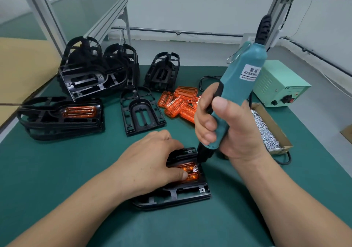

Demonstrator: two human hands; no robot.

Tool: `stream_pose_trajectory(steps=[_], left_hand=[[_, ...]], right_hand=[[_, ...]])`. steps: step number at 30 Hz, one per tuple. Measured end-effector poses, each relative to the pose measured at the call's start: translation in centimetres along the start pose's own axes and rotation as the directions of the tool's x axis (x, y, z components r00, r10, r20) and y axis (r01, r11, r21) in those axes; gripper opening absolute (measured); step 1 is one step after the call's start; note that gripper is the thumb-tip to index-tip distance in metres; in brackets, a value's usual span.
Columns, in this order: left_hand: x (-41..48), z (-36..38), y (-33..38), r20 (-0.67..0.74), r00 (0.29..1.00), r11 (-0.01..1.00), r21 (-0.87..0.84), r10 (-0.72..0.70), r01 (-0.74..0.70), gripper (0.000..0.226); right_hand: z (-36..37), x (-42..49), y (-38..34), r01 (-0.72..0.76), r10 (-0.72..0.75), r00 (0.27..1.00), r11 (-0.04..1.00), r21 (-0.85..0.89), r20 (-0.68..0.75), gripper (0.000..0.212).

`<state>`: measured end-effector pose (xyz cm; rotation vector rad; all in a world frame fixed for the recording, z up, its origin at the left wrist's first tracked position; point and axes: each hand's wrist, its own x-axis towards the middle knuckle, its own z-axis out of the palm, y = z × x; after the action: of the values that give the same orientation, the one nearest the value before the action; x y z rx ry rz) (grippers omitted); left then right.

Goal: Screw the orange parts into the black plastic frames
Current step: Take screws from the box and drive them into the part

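A black plastic frame (pixel 182 195) lies flat on the green mat in front of me, with an orange part (pixel 192 176) seated in it. My left hand (pixel 150 161) rests over the frame, fingers spread, its thumb pressing the orange part. My right hand (pixel 224 126) grips a teal electric screwdriver (pixel 240 81), held nearly upright. Its bit meets a silver screw (pixel 195 169) at the orange part's right end.
Loose orange parts (pixel 181 104) lie in a pile behind my hands. An empty frame (pixel 142 111) sits mid-mat, stacked frames (pixel 95 71) at back left, and a stack topped by an assembled frame (pixel 61 117) at left. A cardboard box of screws (pixel 266 130) and a green power supply (pixel 280 85) stand at right.
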<state>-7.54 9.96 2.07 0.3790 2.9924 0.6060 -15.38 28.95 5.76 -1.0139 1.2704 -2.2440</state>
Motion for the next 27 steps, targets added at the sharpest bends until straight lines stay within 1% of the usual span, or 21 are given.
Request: stream_pose_trajectory(steps=[5,11,13,16,18,22,24,27], left_hand=[[0.0,0.2,-0.1,-0.004,1.000,1.000,-0.004,-0.016,0.016,0.058],[-0.1,0.2,-0.1,0.011,1.000,1.000,0.004,-0.001,0.001,0.054],[0.0,0.1,-0.1,0.016,1.000,1.000,-0.005,-0.002,0.002,0.052],[0.0,0.0,0.1,0.018,1.000,1.000,-0.028,0.001,0.000,0.047],[0.0,-0.1,0.2,0.014,1.000,0.999,-0.038,-0.005,0.006,0.041],[-0.1,-0.4,0.4,0.010,1.000,0.999,-0.038,-0.009,0.010,0.035],[0.0,-0.2,0.4,0.009,1.000,1.000,-0.015,-0.009,0.009,0.040],[0.0,-0.2,0.3,0.016,1.000,1.000,0.016,-0.004,0.004,0.051]], right_hand=[[0.8,-0.4,0.0,0.015,-0.010,0.997,0.998,-0.068,0.072,0.035],[1.3,-0.5,0.1,0.041,-0.028,0.997,0.984,-0.175,0.078,0.044],[1.5,-0.5,0.3,0.042,-0.026,0.997,0.979,-0.202,0.079,0.043],[1.7,-0.4,0.6,0.039,-0.016,0.995,0.970,-0.238,0.098,0.048],[1.8,-0.4,0.7,0.021,0.006,0.994,0.971,-0.237,0.113,0.046],[1.7,-0.5,0.5,-0.004,0.037,0.987,0.979,-0.204,0.158,0.034],[1.5,-0.7,0.3,-0.013,0.035,0.988,0.989,-0.150,0.149,0.031],[1.2,-1.0,-0.2,-0.002,0.015,0.990,0.995,-0.095,0.138,0.034]])
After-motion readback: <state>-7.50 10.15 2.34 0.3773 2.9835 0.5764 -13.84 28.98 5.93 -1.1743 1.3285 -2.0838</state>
